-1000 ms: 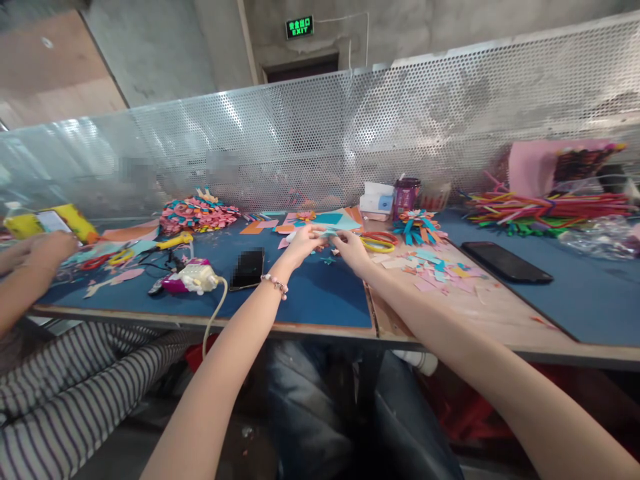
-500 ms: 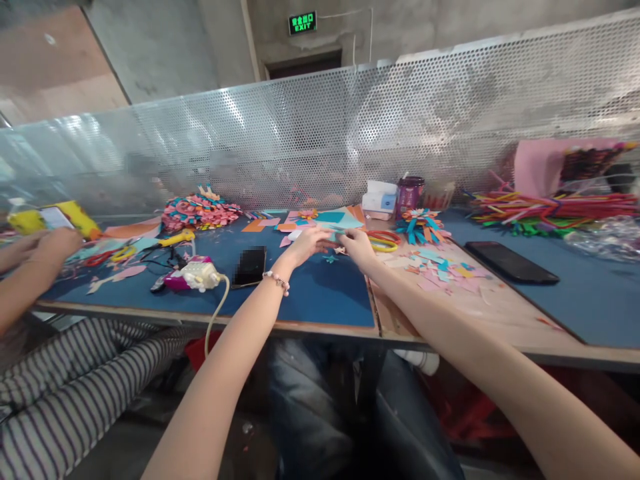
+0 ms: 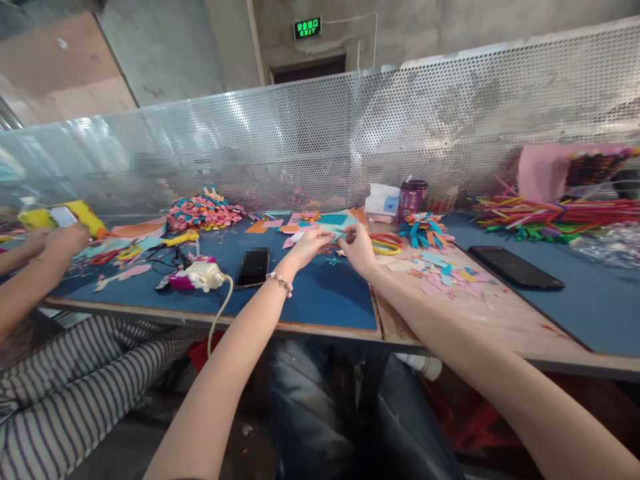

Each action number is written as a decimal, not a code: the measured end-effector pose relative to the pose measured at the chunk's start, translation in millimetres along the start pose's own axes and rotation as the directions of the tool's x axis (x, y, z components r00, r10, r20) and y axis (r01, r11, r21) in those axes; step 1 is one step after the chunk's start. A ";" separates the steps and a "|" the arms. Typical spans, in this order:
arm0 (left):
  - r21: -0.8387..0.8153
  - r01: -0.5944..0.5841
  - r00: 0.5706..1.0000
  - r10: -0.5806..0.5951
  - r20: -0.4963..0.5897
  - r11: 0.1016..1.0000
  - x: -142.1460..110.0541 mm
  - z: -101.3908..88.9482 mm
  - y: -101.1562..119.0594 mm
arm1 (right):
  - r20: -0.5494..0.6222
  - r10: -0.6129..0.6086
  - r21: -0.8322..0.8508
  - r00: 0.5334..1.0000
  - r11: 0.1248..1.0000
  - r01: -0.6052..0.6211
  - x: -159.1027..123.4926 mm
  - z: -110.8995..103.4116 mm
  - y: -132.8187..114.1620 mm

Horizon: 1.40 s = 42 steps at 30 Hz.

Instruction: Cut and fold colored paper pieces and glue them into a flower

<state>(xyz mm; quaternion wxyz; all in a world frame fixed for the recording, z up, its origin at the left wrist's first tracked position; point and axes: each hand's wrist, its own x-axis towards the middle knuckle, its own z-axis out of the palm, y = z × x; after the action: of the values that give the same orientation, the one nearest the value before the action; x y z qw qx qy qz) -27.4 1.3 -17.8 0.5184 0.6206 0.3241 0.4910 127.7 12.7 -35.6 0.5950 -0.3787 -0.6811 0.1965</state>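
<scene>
My left hand (image 3: 311, 247) and my right hand (image 3: 359, 251) meet over the blue mat, fingertips close together. Between them is a small piece of light blue paper (image 3: 341, 235), which both hands pinch; its exact shape is partly hidden by the fingers. Just below the fingers lies a little teal paper scrap (image 3: 333, 261). Red and yellow loop handles (image 3: 388, 245), probably of scissors, lie right of my right hand. Behind the hands are coloured paper sheets (image 3: 345, 219). A fringed blue and orange paper pompom (image 3: 425, 230) stands further right, with loose paper scraps (image 3: 450, 272) before it.
A black phone (image 3: 515, 267) lies on the right, another phone (image 3: 253, 267) left of my wrist. A power strip (image 3: 197, 275) trails a cable over the edge. Pipe cleaners (image 3: 555, 210) are piled right. At left, a co-worker's hands (image 3: 65, 241) hold a phone. A perforated metal screen (image 3: 300, 147) stands behind.
The view has shifted slightly. My right hand's fingers have bent and lifted a little at the blue paper, while my left hand stays almost in place.
</scene>
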 end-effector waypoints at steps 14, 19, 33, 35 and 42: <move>-0.140 -0.052 0.994 0.037 -0.104 0.989 0.9 1.0 3.7 | -0.073 -0.220 -0.014 0.973 0.975 0.220 -7.0 3.1 -13.7; -0.132 -0.031 0.994 0.017 -0.110 0.991 -0.5 3.2 6.3 | -0.091 -0.215 -0.047 0.972 0.976 0.212 -3.9 4.2 -8.2; -0.138 -0.041 0.999 0.041 0.000 0.990 -4.1 5.1 10.9 | -0.119 -0.277 -0.084 0.953 0.960 0.268 -1.8 1.6 -7.3; -0.152 -0.037 0.999 0.031 -0.044 0.988 -3.8 5.1 11.3 | -0.113 -0.285 -0.083 0.952 0.957 0.276 -2.1 1.4 -8.3; -0.149 -0.057 0.997 0.049 -0.053 0.987 -6.8 7.0 14.1 | -0.113 -0.269 -0.049 0.956 0.963 0.265 -4.6 1.4 -12.1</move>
<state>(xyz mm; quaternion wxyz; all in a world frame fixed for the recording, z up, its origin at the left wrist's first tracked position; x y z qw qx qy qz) -24.4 -10.7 -5.9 0.5423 0.5758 0.2824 0.5428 123.0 1.8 -30.3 0.6492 -0.3043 -0.6925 0.0801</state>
